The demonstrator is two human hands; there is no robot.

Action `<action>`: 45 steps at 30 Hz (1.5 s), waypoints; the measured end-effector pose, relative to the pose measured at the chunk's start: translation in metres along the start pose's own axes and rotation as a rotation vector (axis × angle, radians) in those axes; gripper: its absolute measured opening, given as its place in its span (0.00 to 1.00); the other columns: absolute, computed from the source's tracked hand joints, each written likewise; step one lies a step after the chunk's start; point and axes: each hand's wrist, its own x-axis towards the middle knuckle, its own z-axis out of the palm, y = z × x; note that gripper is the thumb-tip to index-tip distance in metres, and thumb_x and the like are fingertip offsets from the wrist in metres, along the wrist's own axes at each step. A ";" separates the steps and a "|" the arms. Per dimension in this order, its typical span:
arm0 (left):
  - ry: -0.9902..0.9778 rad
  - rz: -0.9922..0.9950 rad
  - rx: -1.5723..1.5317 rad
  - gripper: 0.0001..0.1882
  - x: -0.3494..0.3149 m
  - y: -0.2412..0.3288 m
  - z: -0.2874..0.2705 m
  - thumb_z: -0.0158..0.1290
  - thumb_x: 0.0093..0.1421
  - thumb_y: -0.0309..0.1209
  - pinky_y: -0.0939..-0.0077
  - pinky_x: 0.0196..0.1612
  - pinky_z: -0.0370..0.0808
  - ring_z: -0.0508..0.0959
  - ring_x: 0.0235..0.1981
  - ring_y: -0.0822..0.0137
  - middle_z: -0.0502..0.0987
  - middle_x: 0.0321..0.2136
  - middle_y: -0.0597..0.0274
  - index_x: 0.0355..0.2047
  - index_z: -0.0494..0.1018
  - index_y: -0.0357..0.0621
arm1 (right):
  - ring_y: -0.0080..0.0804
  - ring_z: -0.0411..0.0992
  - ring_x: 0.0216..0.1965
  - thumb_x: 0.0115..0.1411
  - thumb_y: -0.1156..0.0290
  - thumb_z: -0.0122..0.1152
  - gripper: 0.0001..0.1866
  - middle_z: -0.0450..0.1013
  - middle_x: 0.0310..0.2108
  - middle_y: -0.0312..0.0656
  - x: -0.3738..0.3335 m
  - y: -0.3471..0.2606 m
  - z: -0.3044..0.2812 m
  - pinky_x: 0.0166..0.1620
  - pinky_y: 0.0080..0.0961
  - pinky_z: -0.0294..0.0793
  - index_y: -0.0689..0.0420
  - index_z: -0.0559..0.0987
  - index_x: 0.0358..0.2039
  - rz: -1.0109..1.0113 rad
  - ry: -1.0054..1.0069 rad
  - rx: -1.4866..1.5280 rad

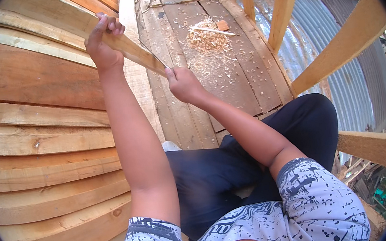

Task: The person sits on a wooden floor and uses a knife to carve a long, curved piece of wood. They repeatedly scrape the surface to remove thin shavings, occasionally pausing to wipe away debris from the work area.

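A long pale wooden board (137,53) slants from the upper left down to the middle of the view. My left hand (104,44) is closed around it, fingers curled over its edge. By the board's near end, my right hand (185,84) is closed, with the thumb at the tip of the wood. Out of that fist runs a thin, dark, straight tool (154,56), lying close along the board's right edge. Its handle is hidden in my fingers, so I cannot make out its exact kind.
Stacked planks (42,137) fill the left side. A heap of wood shavings (208,40), with a thin pale stick (214,31) and a small reddish block (222,25), lies on the plank floor (242,91). Wooden posts (280,8) and corrugated metal sheets (335,75) stand at the right.
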 end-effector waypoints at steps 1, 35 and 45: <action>-0.005 -0.004 -0.005 0.09 0.000 -0.001 0.002 0.55 0.56 0.28 0.75 0.31 0.64 0.65 0.24 0.69 0.67 0.22 0.62 0.35 0.70 0.40 | 0.55 0.71 0.24 0.70 0.57 0.42 0.26 0.73 0.21 0.57 0.000 -0.002 -0.003 0.32 0.44 0.69 0.67 0.76 0.27 -0.103 0.053 -0.004; 0.108 0.095 0.013 0.08 -0.034 0.010 0.013 0.57 0.51 0.19 0.77 0.27 0.65 0.67 0.21 0.71 0.68 0.21 0.63 0.32 0.71 0.39 | 0.46 0.70 0.21 0.70 0.54 0.38 0.29 0.72 0.21 0.51 0.001 -0.007 -0.002 0.34 0.45 0.70 0.67 0.74 0.24 0.009 -0.145 -0.001; 0.144 0.184 0.079 0.08 -0.097 0.035 -0.009 0.52 0.57 0.28 0.77 0.32 0.60 0.60 0.23 0.73 0.61 0.22 0.69 0.31 0.63 0.51 | 0.55 0.76 0.39 0.66 0.59 0.44 0.22 0.76 0.35 0.62 -0.011 0.005 -0.009 0.43 0.46 0.72 0.69 0.77 0.38 0.095 -0.368 -0.149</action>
